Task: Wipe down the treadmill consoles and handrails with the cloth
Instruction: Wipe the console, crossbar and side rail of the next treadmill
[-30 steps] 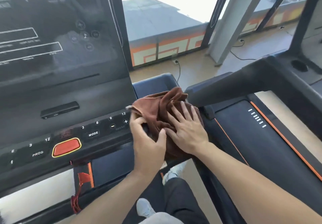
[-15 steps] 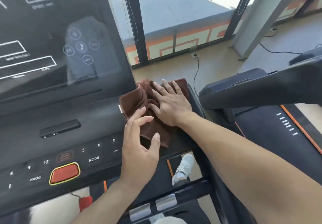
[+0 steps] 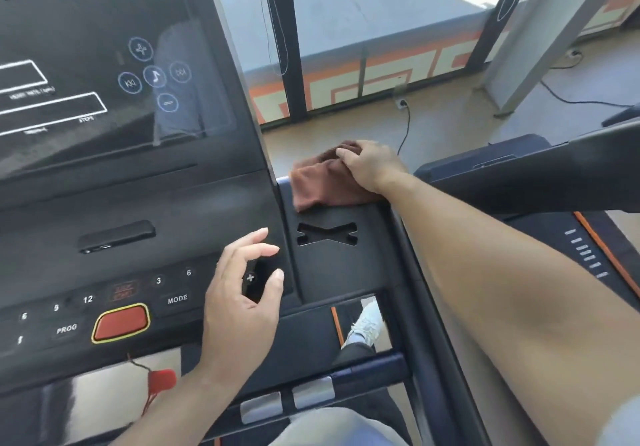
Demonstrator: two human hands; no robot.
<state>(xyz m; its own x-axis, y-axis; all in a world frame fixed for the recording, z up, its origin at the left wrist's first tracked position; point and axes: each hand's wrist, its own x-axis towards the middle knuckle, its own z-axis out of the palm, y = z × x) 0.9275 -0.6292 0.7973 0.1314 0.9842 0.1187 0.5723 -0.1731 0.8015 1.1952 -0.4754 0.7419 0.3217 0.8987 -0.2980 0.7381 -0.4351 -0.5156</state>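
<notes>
Cloth [image 3: 322, 182] under right hand [image 3: 372, 165], left hand [image 3: 239, 303] apart, empty

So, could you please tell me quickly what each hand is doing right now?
Left hand: open, fingers loosely curled above the console buttons, holding nothing.
Right hand: grips the brown cloth.

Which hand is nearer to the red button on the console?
The left. The left hand hovers just right of the red button, over the console keys. The right hand is far up and to the right, holding the cloth.
</notes>
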